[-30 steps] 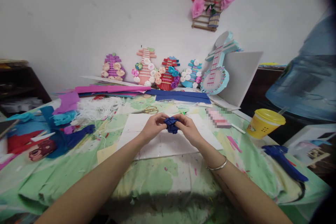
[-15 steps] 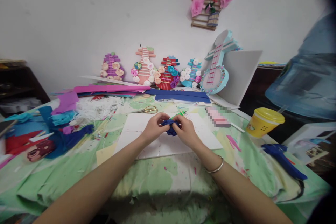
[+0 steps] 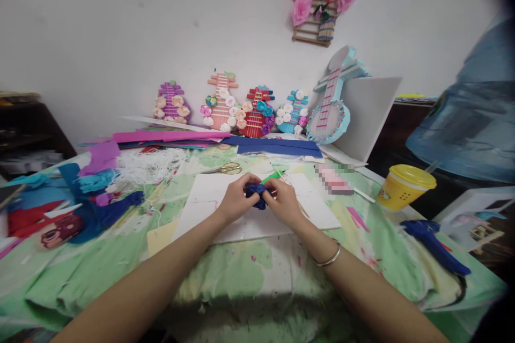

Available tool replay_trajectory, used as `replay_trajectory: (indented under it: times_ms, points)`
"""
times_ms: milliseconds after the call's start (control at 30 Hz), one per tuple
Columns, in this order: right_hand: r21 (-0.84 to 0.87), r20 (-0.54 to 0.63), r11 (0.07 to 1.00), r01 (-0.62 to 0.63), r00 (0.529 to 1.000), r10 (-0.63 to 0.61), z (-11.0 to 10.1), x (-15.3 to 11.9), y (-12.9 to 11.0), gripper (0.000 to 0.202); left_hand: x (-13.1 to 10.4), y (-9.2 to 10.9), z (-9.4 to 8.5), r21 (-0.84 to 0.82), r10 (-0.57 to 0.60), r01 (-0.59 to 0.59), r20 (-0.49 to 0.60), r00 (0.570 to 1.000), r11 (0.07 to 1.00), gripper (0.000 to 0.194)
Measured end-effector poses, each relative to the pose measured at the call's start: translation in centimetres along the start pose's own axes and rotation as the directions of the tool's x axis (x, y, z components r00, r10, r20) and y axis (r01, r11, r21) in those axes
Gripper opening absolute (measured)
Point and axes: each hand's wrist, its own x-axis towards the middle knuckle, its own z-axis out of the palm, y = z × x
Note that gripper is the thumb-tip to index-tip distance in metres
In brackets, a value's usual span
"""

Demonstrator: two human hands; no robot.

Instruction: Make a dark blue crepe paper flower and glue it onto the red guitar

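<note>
I take the dark blue bundle as the centre of the clock, with 12 o'clock pointing away from the person. It is held a little above the white board, between the two hands. The left hand, at 9 o'clock, and the right hand, at 3 o'clock, are both almost closed, with bent fingers and thumbs pinching the bundle.

As I judge, the shaping is partly done: the material, which looks like paper, is gathered into a compact lump, but it is not yet released or set down. How much shaping is left, I cannot tell.

The bundle is roundish, without a clear long axis; its visible part seems slightly longer from 10 to 4 o'clock. Which way its front points is hidden by the fingers. A green object lies near at 1 o'clock, and gold-handled scissors at 11 o'clock
</note>
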Motion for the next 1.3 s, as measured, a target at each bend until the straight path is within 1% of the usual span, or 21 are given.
replay_trajectory:
  times_ms: [133, 333, 433, 500, 633, 733, 867, 967, 1100, 1200, 1300]
  points:
    - [0.004, -0.033, 1.0, 0.004, 0.999, -0.004, 0.2, -0.1, -0.1, 0.01, 0.2, -0.3, -0.1, -0.015, -0.025, 0.025, -0.01, 1.0, 1.0, 0.026]
    - [-0.015, -0.051, 1.0, 0.014, 0.999, -0.014, 0.4, -0.1, 0.0, 0.008, 0.3, -0.2, -0.2, -0.048, -0.042, 0.043, 0.018, 0.999, 0.998, 0.021]
    - [-0.009, -0.06, 1.0, 0.019, 0.998, -0.02, 0.5, -0.2, 0.2, 0.007, 0.3, -0.2, -0.2, -0.084, -0.079, 0.08, 0.016, 0.997, 0.993, 0.016]
    - [-0.009, -0.063, 1.0, 0.018, 0.998, -0.019, 0.4, -0.2, 0.2, 0.007, 0.3, -0.3, -0.2, -0.084, -0.084, 0.084, 0.004, 0.996, 0.993, 0.014]
    - [-0.038, -0.054, 0.999, 0.031, 0.998, -0.033, 0.4, -0.2, 0.0, 0.007, 0.1, -0.4, -0.1, -0.011, -0.069, 0.069, -0.049, 0.996, 0.998, 0.012]
    - [-0.092, -0.054, 0.995, 0.04, 0.998, -0.045, 0.5, -0.3, -0.2, 0.007, -0.1, 0.0, 0.2, 0.074, -0.056, 0.064, -0.106, 0.993, 0.995, 0.012]
    - [-0.147, -0.052, 0.987, 0.069, 0.996, -0.077, 0.6, -0.5, -0.5, 0.007, -0.4, 0.7, 0.4, 0.224, 0.052, -0.016, -0.153, 0.987, 0.975, 0.016]
    - [-0.148, -0.047, 0.987, 0.063, 0.996, -0.071, 0.4, -0.5, -0.6, 0.006, -0.4, 0.7, 0.4, 0.243, 0.104, -0.069, -0.134, 0.986, 0.968, 0.018]
    - [-0.16, -0.022, 0.985, 0.059, 0.998, -0.064, 0.2, -0.4, -0.5, 0.008, -0.3, 0.6, 0.3, 0.203, 0.067, -0.042, -0.116, 0.991, 0.978, 0.018]
    - [-0.231, 0.009, 0.968, 0.102, 0.995, -0.102, 0.3, -0.5, -0.5, 0.009, -0.4, 0.8, 0.5, 0.247, 0.044, -0.009, -0.138, 0.989, 0.969, 0.017]
    - [-0.277, 0.032, 0.952, 0.131, 0.991, -0.127, 0.5, -0.7, -0.6, 0.009, -0.6, 1.2, 0.8, 0.31, 0.054, -0.001, -0.161, 0.986, 0.951, 0.018]
